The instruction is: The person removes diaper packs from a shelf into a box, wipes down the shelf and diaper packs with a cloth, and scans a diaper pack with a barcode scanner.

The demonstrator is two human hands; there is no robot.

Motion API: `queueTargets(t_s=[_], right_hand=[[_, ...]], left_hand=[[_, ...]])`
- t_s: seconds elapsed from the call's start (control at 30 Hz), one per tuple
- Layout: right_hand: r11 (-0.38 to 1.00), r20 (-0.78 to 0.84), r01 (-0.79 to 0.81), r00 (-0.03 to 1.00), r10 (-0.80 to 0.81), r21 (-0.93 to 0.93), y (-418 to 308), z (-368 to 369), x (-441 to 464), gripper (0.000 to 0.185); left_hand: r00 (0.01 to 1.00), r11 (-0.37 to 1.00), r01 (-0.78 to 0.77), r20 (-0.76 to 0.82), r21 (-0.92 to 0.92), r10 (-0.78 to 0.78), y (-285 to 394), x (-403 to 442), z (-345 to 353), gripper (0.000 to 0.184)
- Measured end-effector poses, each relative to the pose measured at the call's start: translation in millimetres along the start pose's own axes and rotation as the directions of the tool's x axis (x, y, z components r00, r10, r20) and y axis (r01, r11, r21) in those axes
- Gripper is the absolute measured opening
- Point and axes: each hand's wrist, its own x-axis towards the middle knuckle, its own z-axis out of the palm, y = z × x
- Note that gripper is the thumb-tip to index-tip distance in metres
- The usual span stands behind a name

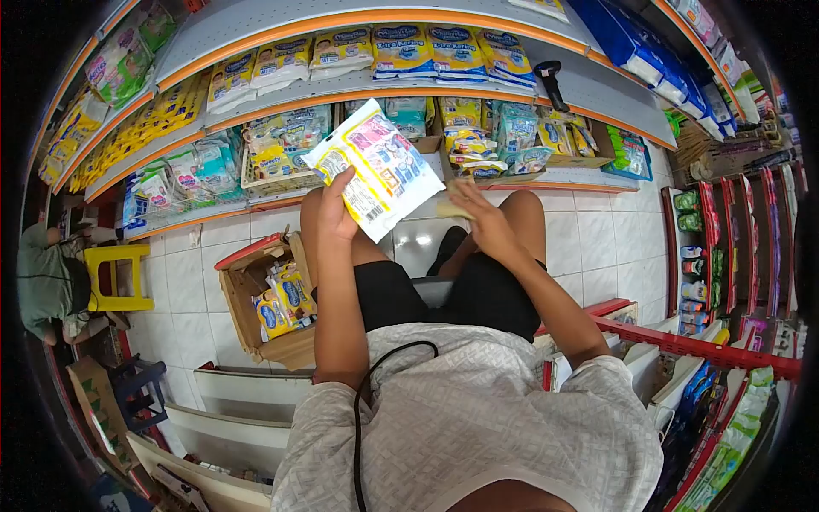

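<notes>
My left hand point(339, 206) is closed on the lower left side of a white and yellow diaper pack point(394, 171). The pack is tilted, with its printed panel and barcode facing me. Just right of it, my right hand point(482, 222) is slightly blurred, its fingers over a tan, cloth-like piece point(450, 209). That piece is mostly hidden under the hand and does not touch the pack. Beyond both hands, more diaper packs point(401, 53) stand on the shelf, and a basket point(286, 175) of packs sits lower down.
A black handheld scanner point(551, 84) rests on the shelf at right. By my left knee an open cardboard box point(247, 294) holds several packs. A yellow stool point(115, 277) and another person point(51, 282) are at far left. Red-edged racks point(708, 256) stand to the right.
</notes>
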Motion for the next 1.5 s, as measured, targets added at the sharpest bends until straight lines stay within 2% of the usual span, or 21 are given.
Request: queueTargets(t_s=[0.03,0.1,0.13,0.17,0.23,0.27,0.33,0.4,0.5,0.6,0.77,0.83,0.87,0.97,1.03,1.13,1.2,1.37,1.43,1.47,1.5], right_hand=[[1.000,0.008,0.010,1.000,-0.010,-0.002,3.9,-0.7,2.2,0.057],[0.971,-0.221,-0.122,0.961,0.168,0.206,-18.8,-16.0,13.6,0.053],[0.961,-0.306,-0.059,0.941,0.145,0.272,-33.8,-20.4,24.2,0.052],[0.960,-0.306,-0.063,0.940,0.149,0.274,-46.5,-21.6,36.2,0.052],[0.979,-0.328,0.201,0.927,-0.183,0.021,-66.2,-20.5,56.7,0.052],[0.981,-0.334,0.194,0.926,-0.178,0.016,-75.5,-18.0,66.2,0.052],[0.886,-0.076,0.426,0.892,-0.445,-0.184,-87.5,-14.0,82.4,0.045],[0.874,-0.031,0.444,0.888,-0.458,-0.199,-76.6,-6.8,87.9,0.043],[0.829,0.044,0.488,0.867,-0.496,-0.275,-56.7,-13.3,97.9,0.037],[0.824,0.078,0.469,0.879,-0.470,-0.319,-40.8,-29.7,101.7,0.041],[0.842,0.045,0.319,0.942,-0.334,-0.435,1.2,-48.4,104.1,0.053],[0.985,-0.254,0.111,0.956,-0.143,-0.136,10.5,-47.1,102.8,0.060],[0.996,-0.296,0.078,0.951,-0.088,-0.043,-2.7,-48.1,101.2,0.059],[0.992,-0.342,0.127,0.932,-0.120,-0.004,-38.3,-37.2,96.4,0.061],[0.992,-0.317,0.121,0.939,-0.129,-0.046,-59.2,-22.4,86.0,0.062],[0.986,-0.262,0.149,0.951,-0.165,-0.080,-72.2,4.5,69.4,0.063],[0.981,-0.143,0.162,0.974,-0.177,-0.110,-76.7,21.1,54.2,0.063],[0.982,0.005,0.152,0.988,-0.152,-0.108,-73.7,39.5,9.8,0.058],[0.996,0.077,0.086,0.993,-0.084,-0.021,-62.7,44.6,-7.1,0.055],[0.996,0.075,0.085,0.994,-0.083,-0.020,-55.0,43.9,-13.0,0.055],[0.997,0.022,-0.006,1.000,0.005,0.073,-47.9,40.7,-18.2,0.050]], left_hand=[[1.000,1.000,-0.011,-0.002,-0.007,0.011,2.2,-0.9,4.3,0.046],[0.997,0.978,-0.067,-0.011,0.196,0.071,-0.9,-7.0,7.2,0.048],[0.999,0.976,-0.029,-0.031,0.216,0.036,-5.6,-7.1,6.7,0.048],[0.999,0.968,-0.038,-0.011,0.250,0.043,-14.4,-7.1,9.2,0.048],[0.998,0.924,-0.016,0.057,0.383,-0.007,-28.7,-4.9,14.5,0.047],[0.995,0.951,-0.047,0.099,0.305,0.018,-35.3,-7.6,24.3,0.039],[0.988,0.973,0.048,0.129,0.226,-0.079,-40.6,-5.7,25.7,0.039],[0.990,0.980,0.061,0.117,0.191,-0.084,-40.9,-9.9,29.1,0.039],[0.988,0.984,-0.027,0.156,0.173,0.000,-38.0,-10.6,17.8,0.038],[0.977,0.975,0.087,0.174,0.205,-0.124,-35.2,-9.2,11.8,0.038],[0.977,0.977,0.068,0.187,0.202,-0.107,-29.2,-10.0,12.3,0.036],[0.979,0.979,0.061,0.178,0.193,-0.096,-26.3,-6.9,12.7,0.036],[0.986,0.983,0.043,0.149,0.180,-0.070,-26.9,-5.2,12.6,0.036],[0.993,0.985,0.058,0.090,0.164,-0.073,-33.2,-3.4,12.1,0.036],[0.992,0.982,0.086,0.076,0.169,-0.100,-38.4,-1.9,16.4,0.037],[0.999,0.990,0.022,0.044,0.139,-0.029,-46.2,2.3,18.9,0.035],[0.996,0.996,-0.060,-0.062,0.067,0.064,-51.4,9.7,11.9,0.035],[0.986,0.993,-0.120,-0.121,-0.010,0.118,-42.0,19.9,-3.5,0.040],[0.989,0.977,-0.139,-0.078,-0.160,0.127,-31.8,23.3,-14.8,0.042],[0.984,0.980,-0.167,-0.074,-0.112,0.160,-26.4,21.9,-13.9,0.044],[0.984,0.980,-0.168,-0.074,-0.111,0.160,-23.3,19.1,-10.3,0.044]])
